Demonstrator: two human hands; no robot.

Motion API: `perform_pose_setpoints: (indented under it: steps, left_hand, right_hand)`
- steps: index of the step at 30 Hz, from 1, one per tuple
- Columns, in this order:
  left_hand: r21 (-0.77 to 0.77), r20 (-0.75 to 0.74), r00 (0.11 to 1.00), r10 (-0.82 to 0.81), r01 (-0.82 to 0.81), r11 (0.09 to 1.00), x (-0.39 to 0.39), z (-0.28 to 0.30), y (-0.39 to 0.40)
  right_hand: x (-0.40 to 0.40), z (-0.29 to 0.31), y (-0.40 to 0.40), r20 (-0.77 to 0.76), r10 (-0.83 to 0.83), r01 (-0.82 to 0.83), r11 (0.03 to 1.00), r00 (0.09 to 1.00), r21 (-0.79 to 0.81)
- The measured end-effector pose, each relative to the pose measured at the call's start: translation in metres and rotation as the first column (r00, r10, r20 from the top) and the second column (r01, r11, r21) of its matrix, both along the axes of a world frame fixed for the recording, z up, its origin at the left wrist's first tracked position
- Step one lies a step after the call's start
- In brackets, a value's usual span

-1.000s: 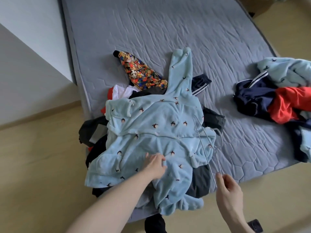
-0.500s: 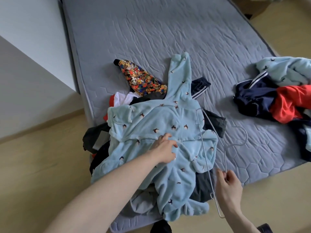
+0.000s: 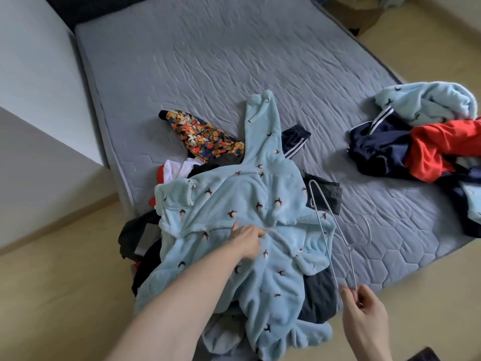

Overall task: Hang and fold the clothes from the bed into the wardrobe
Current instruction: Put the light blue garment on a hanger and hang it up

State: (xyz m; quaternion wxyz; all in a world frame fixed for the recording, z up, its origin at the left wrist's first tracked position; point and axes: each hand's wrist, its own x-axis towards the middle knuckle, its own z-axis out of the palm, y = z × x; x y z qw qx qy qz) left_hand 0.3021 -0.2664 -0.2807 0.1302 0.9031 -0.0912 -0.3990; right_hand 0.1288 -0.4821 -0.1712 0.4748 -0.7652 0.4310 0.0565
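At the lower right of the frame the right hand [image 3: 364,312] pinches one end of a thin wire hanger [image 3: 328,230], which now runs up and left from the fingers to lie along the right edge of the garment, its hook blurred over the mattress; half a second ago it hung lower past the hand. From the lower left the left hand [image 3: 248,242] lies fingers-down on the light blue fleece garment [image 3: 234,204], slightly lower on it than before, holding nothing that can be seen. The garment tops a heap of dark clothes [image 3: 318,300] at the near corner of the grey mattress [image 3: 234,74]. Beyond lies a patterned piece [image 3: 205,136]; at the right edge, a second pile [image 3: 421,136].
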Motion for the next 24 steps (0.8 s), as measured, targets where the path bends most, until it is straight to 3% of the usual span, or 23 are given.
perform_pose_setpoints:
  steps: [7,11,16,19,22,24]
  left_hand:
    - [-0.020,0.016,0.995,-0.096,0.096,0.995,-0.007,0.038,0.008]
    - [-0.072,0.022,0.996,-0.084,0.085,0.994,0.011,0.005,-0.042]
    - [0.068,-0.063,0.994,-0.095,0.099,0.993,0.025,-0.053,-0.078]
    - [-0.119,0.028,0.986,0.164,-0.159,0.980,0.032,-0.048,-0.071]
    - [-0.388,0.068,0.880,0.470,-0.411,0.825,0.039,-0.005,-0.037]
    - [-0.456,0.072,0.850,0.521,-0.437,0.775,0.038,0.035,-0.006]
  right_hand:
    - [0.011,0.027,0.028,-0.005,0.048,-0.048,0.998,0.999,-0.028]
    - [0.016,-0.008,0.025,0.013,0.024,-0.024,0.999,1.000,-0.028]
    - [0.013,-0.050,0.015,0.031,0.020,-0.020,1.000,0.999,0.003]
    - [0.009,-0.054,0.005,0.016,0.009,-0.009,1.000,1.000,0.004]
    - [0.010,-0.037,-0.002,0.020,0.011,-0.011,1.000,1.000,-0.011]
    - [0.015,-0.018,0.001,0.047,0.050,-0.049,0.998,0.998,-0.026]
